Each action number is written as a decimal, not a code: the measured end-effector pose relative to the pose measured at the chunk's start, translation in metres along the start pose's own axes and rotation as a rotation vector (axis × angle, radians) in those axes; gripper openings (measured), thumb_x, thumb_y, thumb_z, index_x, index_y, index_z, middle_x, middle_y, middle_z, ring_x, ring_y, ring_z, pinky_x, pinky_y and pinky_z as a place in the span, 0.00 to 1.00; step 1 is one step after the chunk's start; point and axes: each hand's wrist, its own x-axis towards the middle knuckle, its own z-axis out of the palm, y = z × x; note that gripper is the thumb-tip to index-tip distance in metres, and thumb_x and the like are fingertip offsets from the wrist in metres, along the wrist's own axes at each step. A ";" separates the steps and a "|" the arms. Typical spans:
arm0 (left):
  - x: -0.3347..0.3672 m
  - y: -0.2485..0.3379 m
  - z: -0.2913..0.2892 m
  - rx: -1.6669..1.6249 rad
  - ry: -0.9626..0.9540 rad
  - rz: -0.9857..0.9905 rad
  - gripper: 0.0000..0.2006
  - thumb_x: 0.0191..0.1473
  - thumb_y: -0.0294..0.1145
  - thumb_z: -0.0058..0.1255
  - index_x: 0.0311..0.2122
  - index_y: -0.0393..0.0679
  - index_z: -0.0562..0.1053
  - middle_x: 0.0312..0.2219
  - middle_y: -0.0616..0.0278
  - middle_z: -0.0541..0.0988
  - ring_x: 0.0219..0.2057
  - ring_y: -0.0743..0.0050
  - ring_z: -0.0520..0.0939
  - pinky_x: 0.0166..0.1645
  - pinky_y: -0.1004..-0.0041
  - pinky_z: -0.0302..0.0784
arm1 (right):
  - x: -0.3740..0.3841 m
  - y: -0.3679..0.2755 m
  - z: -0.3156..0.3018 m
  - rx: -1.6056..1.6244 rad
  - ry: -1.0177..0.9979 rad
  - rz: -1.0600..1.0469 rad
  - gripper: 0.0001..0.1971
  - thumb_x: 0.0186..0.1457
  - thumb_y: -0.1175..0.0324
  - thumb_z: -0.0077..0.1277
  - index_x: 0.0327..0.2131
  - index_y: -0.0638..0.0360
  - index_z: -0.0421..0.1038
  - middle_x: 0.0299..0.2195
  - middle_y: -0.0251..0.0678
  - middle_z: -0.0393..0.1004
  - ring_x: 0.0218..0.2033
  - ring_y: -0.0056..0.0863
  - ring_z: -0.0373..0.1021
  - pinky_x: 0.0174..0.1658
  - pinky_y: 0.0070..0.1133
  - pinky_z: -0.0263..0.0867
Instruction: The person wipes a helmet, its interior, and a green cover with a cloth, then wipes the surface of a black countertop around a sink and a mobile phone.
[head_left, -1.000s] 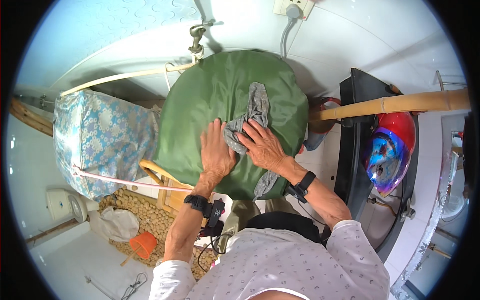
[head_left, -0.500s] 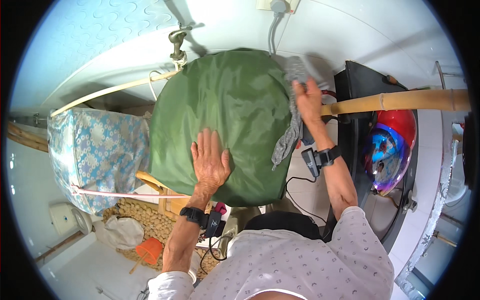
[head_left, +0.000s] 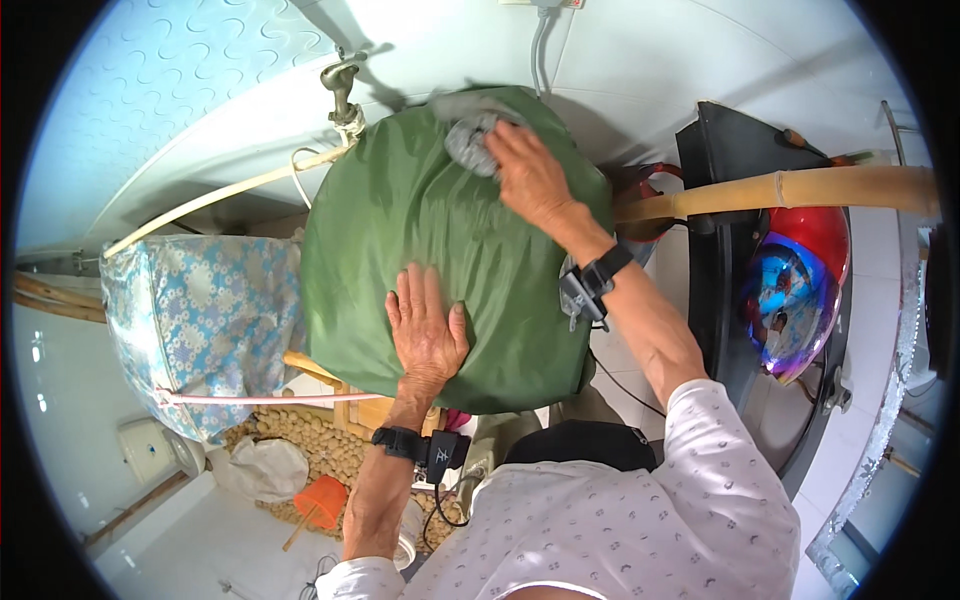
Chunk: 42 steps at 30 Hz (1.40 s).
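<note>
Single head-worn fisheye, steeply downward, close over green cover (head_left: pixel 440 260).

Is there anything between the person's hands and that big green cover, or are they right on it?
Nothing visible stands between. The left hand lies flat, palm down, on the green cover. The right hand presses a grey rag onto the cover's far edge, so only the rag lies under it.
</note>
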 end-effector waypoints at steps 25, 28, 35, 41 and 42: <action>0.014 -0.008 -0.010 0.021 -0.069 0.279 0.30 0.57 0.50 0.38 0.59 0.41 0.57 0.61 0.47 0.53 0.62 0.44 0.52 0.62 0.45 0.41 | -0.015 -0.021 -0.055 0.267 0.095 0.005 0.22 0.46 0.75 0.51 0.48 0.59 0.66 0.47 0.44 0.67 0.51 0.46 0.62 0.50 0.34 0.64; 0.017 -0.004 -0.010 0.034 -0.092 0.260 0.31 0.56 0.50 0.38 0.59 0.40 0.58 0.61 0.47 0.54 0.63 0.45 0.51 0.62 0.45 0.41 | -0.015 -0.054 -0.007 0.208 -0.134 -0.241 0.23 0.44 0.75 0.51 0.48 0.58 0.67 0.51 0.40 0.64 0.56 0.42 0.57 0.53 0.32 0.62; 0.016 -0.008 -0.009 0.009 -0.111 0.227 0.31 0.55 0.49 0.39 0.59 0.41 0.58 0.62 0.50 0.53 0.63 0.48 0.51 0.63 0.47 0.40 | 0.017 -0.037 0.022 0.120 -0.136 -0.287 0.22 0.43 0.74 0.51 0.47 0.56 0.67 0.51 0.34 0.65 0.56 0.35 0.57 0.53 0.31 0.62; 0.014 -0.007 -0.010 -0.009 -0.111 0.203 0.31 0.54 0.49 0.40 0.60 0.43 0.58 0.62 0.53 0.52 0.63 0.49 0.51 0.63 0.48 0.41 | 0.016 -0.032 0.017 0.166 -0.037 -0.214 0.24 0.42 0.84 0.47 0.47 0.56 0.68 0.50 0.37 0.67 0.55 0.38 0.61 0.54 0.29 0.62; 0.014 -0.007 -0.009 -0.020 -0.112 0.203 0.30 0.54 0.49 0.40 0.60 0.44 0.58 0.62 0.54 0.53 0.63 0.50 0.51 0.63 0.48 0.42 | 0.012 -0.029 0.014 0.180 -0.037 -0.168 0.25 0.42 0.85 0.46 0.48 0.57 0.68 0.51 0.39 0.67 0.55 0.39 0.61 0.55 0.29 0.61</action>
